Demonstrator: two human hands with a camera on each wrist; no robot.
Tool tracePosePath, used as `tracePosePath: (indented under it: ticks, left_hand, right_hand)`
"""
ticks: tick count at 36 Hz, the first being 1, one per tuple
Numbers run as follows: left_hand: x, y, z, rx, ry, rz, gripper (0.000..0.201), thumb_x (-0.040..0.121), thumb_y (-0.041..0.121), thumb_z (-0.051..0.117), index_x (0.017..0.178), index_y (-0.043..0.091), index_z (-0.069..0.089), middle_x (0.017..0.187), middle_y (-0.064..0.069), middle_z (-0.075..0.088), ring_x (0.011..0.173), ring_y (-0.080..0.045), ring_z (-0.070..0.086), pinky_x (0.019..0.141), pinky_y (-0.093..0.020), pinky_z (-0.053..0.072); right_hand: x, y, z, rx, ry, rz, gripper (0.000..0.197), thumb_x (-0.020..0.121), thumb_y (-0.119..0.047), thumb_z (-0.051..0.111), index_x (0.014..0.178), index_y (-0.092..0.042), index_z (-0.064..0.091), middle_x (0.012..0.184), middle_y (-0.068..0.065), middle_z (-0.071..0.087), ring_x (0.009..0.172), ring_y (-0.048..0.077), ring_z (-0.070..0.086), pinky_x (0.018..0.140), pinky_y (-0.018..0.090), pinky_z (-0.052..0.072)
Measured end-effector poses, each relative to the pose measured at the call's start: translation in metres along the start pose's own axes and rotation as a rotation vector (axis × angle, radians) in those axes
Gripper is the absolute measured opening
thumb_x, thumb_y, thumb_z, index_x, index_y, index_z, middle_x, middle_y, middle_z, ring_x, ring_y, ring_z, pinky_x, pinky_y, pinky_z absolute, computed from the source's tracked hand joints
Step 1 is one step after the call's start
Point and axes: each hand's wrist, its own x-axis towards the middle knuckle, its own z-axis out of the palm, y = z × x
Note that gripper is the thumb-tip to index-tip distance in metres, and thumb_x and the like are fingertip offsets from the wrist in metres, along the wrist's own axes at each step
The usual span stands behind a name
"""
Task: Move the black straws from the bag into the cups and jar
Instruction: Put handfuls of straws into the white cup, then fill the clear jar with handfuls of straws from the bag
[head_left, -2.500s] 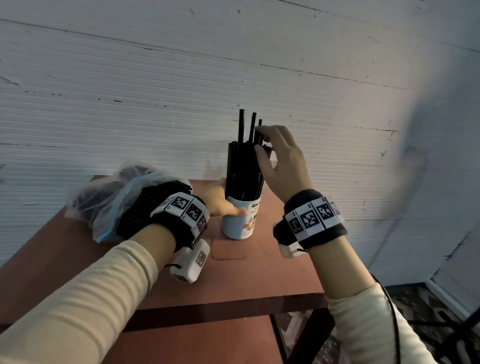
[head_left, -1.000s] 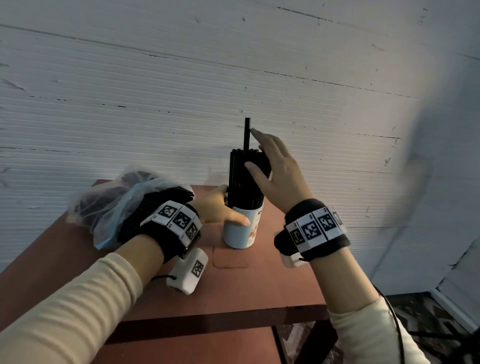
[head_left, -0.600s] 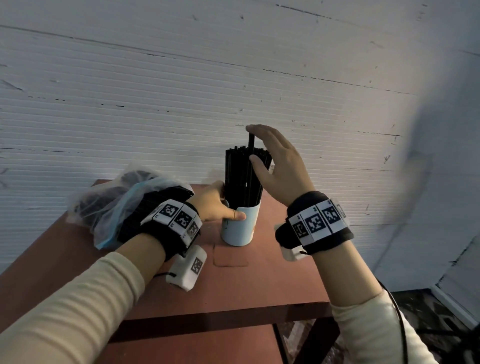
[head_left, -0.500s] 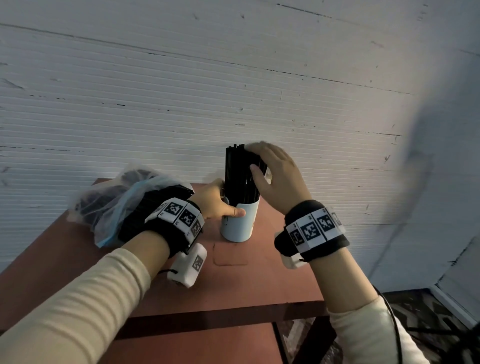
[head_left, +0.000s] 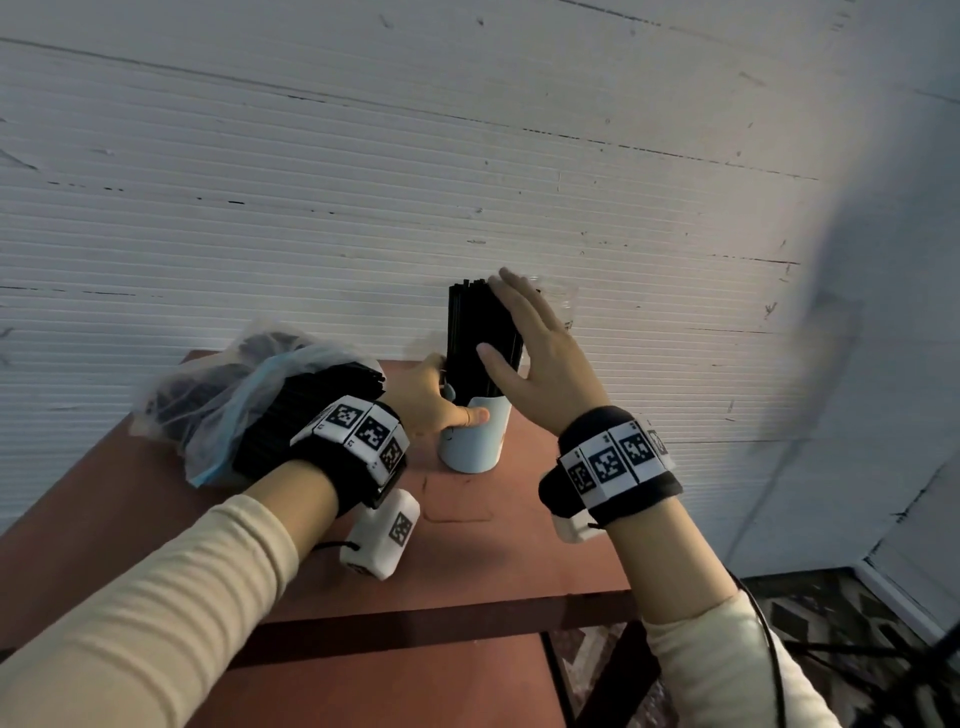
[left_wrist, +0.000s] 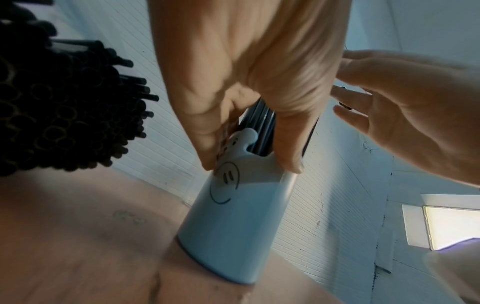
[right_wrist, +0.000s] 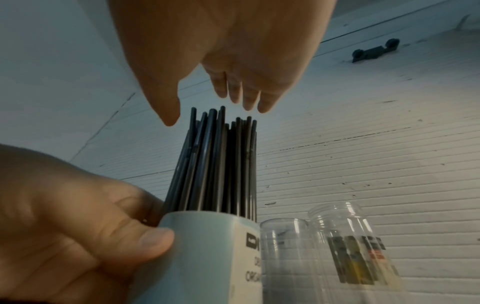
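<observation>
Reddish surface (head_left: 291, 525) at frame centre: left hand (head_left: 434, 402) is gripping pale-blue cup (head_left: 475, 439) of black straws (head_left: 480, 338); right hand (head_left: 537, 358) is hovering beside them, fingers (head_left: 511, 293) straight, apart.

Black straws (head_left: 480, 332) packed upright in pale blue cup (head_left: 472, 441); more in clear bag (head_left: 218, 395); clear cup (right_wrist: 285, 246) and jar (right_wrist: 345, 236) alongside.

Straws (head_left: 480, 338) stand in the cup (head_left: 471, 441) mid-table (head_left: 509, 551), bag (head_left: 228, 395) at the left edge, jar (right_wrist: 348, 242) behind-right.
</observation>
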Motion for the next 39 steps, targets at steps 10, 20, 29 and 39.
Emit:
tracePosePath:
  ticks: [10,20,29,39]
  left_hand:
    - [-0.02,0.005,-0.017,0.017,0.191,0.08,0.085,0.074,0.027,0.081,0.146,0.021,0.035,0.143,-0.003,0.045,0.128,-0.016,0.045,0.107,-0.033,0.038]
    - [-0.056,-0.001,-0.109,0.25,0.538,0.117,0.025,0.079,0.025,0.069,0.103,0.031,0.066,0.106,0.007,0.064,0.094,-0.016,0.059,0.085,-0.031,0.047]
    - [-0.075,-0.027,-0.152,0.327,0.172,-0.025,0.038,0.078,0.006,0.073,0.103,0.035,0.066,0.117,-0.005,0.061,0.115,-0.017,0.055,0.097,-0.032,0.043]
    - [-0.063,-0.03,-0.153,0.426,0.07,-0.033,0.042,0.081,-0.003,0.064,0.114,0.023,0.069,0.111,0.003,0.059,0.104,-0.017,0.057,0.084,-0.022,0.04]
  right_hand:
    - [-0.004,0.009,-0.019,0.071,0.04,0.338,0.107,0.078,-0.053,0.07,0.153,-0.012,0.007,0.159,0.003,0.014,0.145,0.016,0.018,0.106,0.018,0.017]
    - [0.0,0.024,0.01,0.003,-0.466,0.647,0.13,0.035,-0.092,0.062,0.141,-0.021,0.036,0.139,0.004,0.05,0.129,0.027,0.046,0.105,0.046,0.042]
    - [0.009,0.013,0.025,0.214,-0.58,0.562,0.054,0.077,-0.042,0.076,0.122,-0.018,0.058,0.115,0.002,0.066,0.099,0.018,0.065,0.083,0.036,0.058]
    - [0.042,0.009,0.07,0.146,-0.433,0.562,0.065,0.079,-0.04,0.075,0.132,-0.013,0.048,0.128,0.006,0.059,0.115,0.027,0.057,0.095,0.037,0.048]
